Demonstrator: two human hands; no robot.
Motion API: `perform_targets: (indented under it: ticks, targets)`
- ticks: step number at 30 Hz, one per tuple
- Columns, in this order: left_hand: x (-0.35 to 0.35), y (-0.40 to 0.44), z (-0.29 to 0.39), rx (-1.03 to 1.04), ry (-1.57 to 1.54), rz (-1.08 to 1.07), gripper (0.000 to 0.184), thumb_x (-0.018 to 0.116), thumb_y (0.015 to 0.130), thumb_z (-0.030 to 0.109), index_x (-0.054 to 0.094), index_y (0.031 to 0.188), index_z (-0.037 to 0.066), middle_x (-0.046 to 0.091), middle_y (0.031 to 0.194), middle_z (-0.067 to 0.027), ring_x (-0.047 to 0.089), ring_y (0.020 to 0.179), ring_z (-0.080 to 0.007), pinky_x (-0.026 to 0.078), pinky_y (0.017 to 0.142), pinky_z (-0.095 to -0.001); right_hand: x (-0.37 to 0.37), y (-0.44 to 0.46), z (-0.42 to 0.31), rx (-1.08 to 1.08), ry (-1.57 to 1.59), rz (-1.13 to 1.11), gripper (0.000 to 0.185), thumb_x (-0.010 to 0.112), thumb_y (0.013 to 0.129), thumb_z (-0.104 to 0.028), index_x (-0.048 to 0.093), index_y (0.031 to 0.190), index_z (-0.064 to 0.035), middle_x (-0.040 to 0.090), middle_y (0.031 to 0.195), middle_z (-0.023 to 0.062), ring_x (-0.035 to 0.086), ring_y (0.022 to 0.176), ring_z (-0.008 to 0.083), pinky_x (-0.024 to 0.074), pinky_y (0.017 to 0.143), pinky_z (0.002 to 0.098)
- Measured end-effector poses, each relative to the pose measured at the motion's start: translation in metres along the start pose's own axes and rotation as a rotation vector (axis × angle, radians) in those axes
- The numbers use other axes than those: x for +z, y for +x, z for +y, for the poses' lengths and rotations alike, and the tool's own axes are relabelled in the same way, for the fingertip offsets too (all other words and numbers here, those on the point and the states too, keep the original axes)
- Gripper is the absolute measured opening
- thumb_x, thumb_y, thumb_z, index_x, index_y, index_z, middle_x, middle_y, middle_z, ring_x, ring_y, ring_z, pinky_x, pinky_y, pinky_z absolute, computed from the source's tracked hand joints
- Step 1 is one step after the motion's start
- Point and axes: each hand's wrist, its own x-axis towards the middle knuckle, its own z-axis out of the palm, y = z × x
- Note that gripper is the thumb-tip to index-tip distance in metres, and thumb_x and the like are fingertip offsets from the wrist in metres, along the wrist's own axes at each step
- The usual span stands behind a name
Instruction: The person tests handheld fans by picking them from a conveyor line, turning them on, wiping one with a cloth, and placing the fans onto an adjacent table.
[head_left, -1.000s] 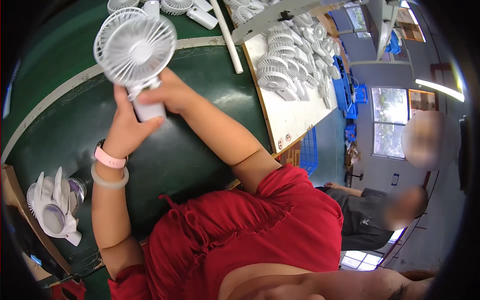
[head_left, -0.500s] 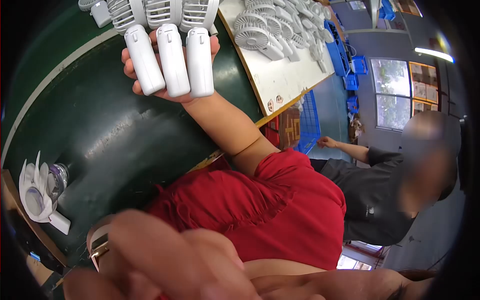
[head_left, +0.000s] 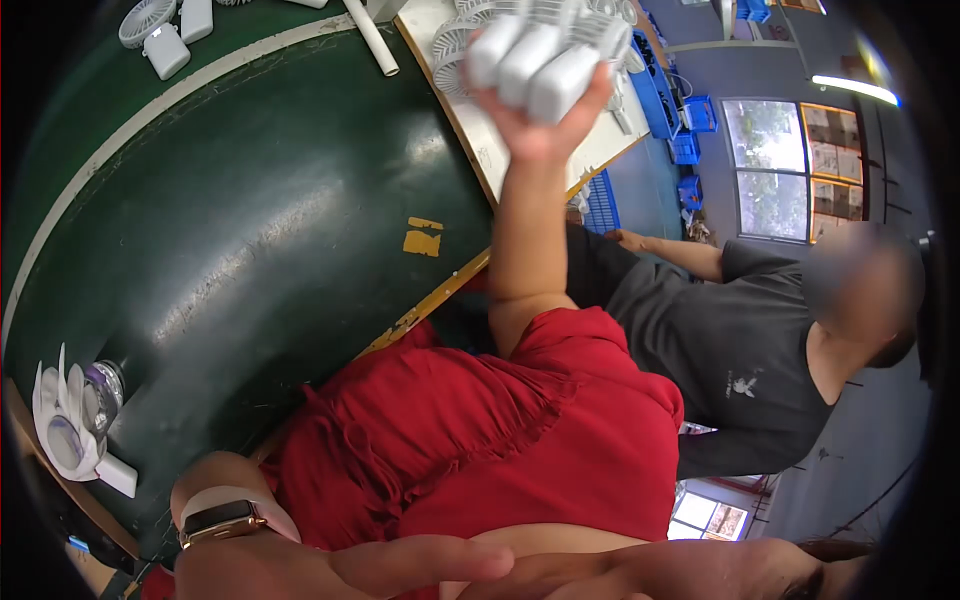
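Observation:
My right hand is raised at the top centre, its fingers wrapped round several white handheld fans; three handles face me, slightly blurred. Behind them lies a pile of white fans on a white tabletop, which the raised hand partly covers. Low in the view is my left hand, close to my body, with a finger stretched out, nothing visible in it and the other fingers partly cut off.
The green table carries white fans at the upper left and a white tube. A white fan with ear-like shapes stands at the left edge. A person in dark clothes is at the right. Blue bins stand beyond.
My right hand has swung right with the fans, from over the green table to the white tabletop. My left hand let go of a fan, then dropped low near my body.

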Motion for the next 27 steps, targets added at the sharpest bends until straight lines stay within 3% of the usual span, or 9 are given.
perform_targets:
  ticks: [3,4,7,8,11,13,17,22,27]
  targets:
    - [-0.003,0.0,0.005,-0.052,-0.015,-0.034,0.02,0.06,0.082,0.017,0.056,0.1,0.023,0.033,0.124,-0.0051,0.053,0.095,-0.0392,0.021,0.095,-0.0588,0.013,0.056,-0.033,-0.237,-0.416,0.48,0.055,0.041,0.081,-0.055,0.048,0.119,-0.0146,0.054,0.113,0.0102,0.047,0.108,0.0312,0.0313,0.091,0.0553]
    - [-0.002,0.001,0.007,-0.069,-0.016,-0.043,0.019,0.06,0.082,0.017,0.056,0.099,0.023,0.033,0.124,-0.0049,0.053,0.095,-0.0392,0.02,0.095,-0.0592,-0.035,0.095,-0.08,-0.026,-0.293,0.196,0.056,0.042,0.081,-0.056,0.049,0.118,-0.0135,0.055,0.113,0.0098,0.045,0.11,0.0329,0.0308,0.091,0.0566]
    - [0.003,0.0,0.016,-0.111,-0.012,-0.072,0.017,0.06,0.082,0.016,0.057,0.097,0.023,0.033,0.123,-0.0043,0.054,0.096,-0.039,0.018,0.097,-0.0604,-0.033,0.146,-0.092,-0.1,-0.711,0.733,0.067,0.042,0.081,-0.06,0.042,0.125,-0.0095,0.045,0.126,0.0165,0.042,0.113,0.0385,0.0316,0.092,0.0559]
    - [0.004,0.0,0.019,-0.122,-0.011,-0.081,0.016,0.059,0.082,0.015,0.057,0.096,0.023,0.033,0.123,-0.0041,0.054,0.096,-0.0389,0.017,0.097,-0.0608,-0.045,0.154,-0.103,-0.045,-0.659,0.397,0.069,0.044,0.082,-0.058,0.036,0.129,-0.0091,0.039,0.13,0.0203,0.039,0.115,0.0405,0.03,0.095,0.0535]
    - [0.006,-0.003,0.026,-0.156,-0.002,-0.103,0.015,0.059,0.082,0.014,0.058,0.094,0.023,0.033,0.123,-0.0035,0.054,0.096,-0.0387,0.015,0.099,-0.062,-0.116,0.21,-0.14,-0.146,-0.535,0.245,0.048,0.054,0.083,-0.043,0.051,0.115,-0.0074,0.051,0.108,0.0203,0.049,0.098,0.0357,0.039,0.086,0.0466]
    - [0.007,-0.015,0.032,-0.161,0.01,-0.097,0.014,0.059,0.082,0.014,0.058,0.093,0.023,0.033,0.123,-0.0033,0.054,0.096,-0.0387,0.014,0.099,-0.0624,-0.096,0.196,-0.123,-0.131,-0.659,0.427,0.069,0.056,0.08,-0.023,0.018,0.135,-0.0055,0.023,0.135,0.0226,0.031,0.12,0.0426,0.0327,0.096,0.0523]
    - [0.006,-0.074,0.048,-0.046,0.071,0.009,0.017,0.061,0.079,0.017,0.055,0.095,0.022,0.034,0.119,-0.0032,0.051,0.095,-0.0348,0.016,0.095,-0.0567,-0.041,0.138,-0.048,-0.359,-0.947,0.284,0.045,0.052,0.081,-0.005,0.035,0.122,0.0042,0.043,0.118,0.0222,0.052,0.1,0.0334,0.0451,0.083,0.041]
    - [0.018,-0.134,0.05,0.08,0.133,0.105,0.025,0.065,0.075,0.02,0.051,0.096,0.021,0.035,0.113,-0.003,0.047,0.094,-0.03,0.019,0.089,-0.0495,-0.023,0.091,0.002,-0.137,-0.892,-0.036,0.022,0.051,0.078,0.002,0.052,0.1,-0.0012,0.059,0.093,0.0113,0.061,0.079,0.0228,0.0493,0.068,0.0333]
    - [0.02,-0.169,0.041,0.21,0.131,0.218,0.034,0.068,0.072,0.024,0.047,0.098,0.02,0.035,0.108,-0.0028,0.043,0.092,-0.0252,0.021,0.084,-0.0423,-0.034,0.083,0.082,0.194,-0.878,-0.263,0.031,0.053,0.078,-0.001,0.049,0.109,-0.0008,0.059,0.096,0.0132,0.061,0.081,0.0225,0.0494,0.069,0.03]
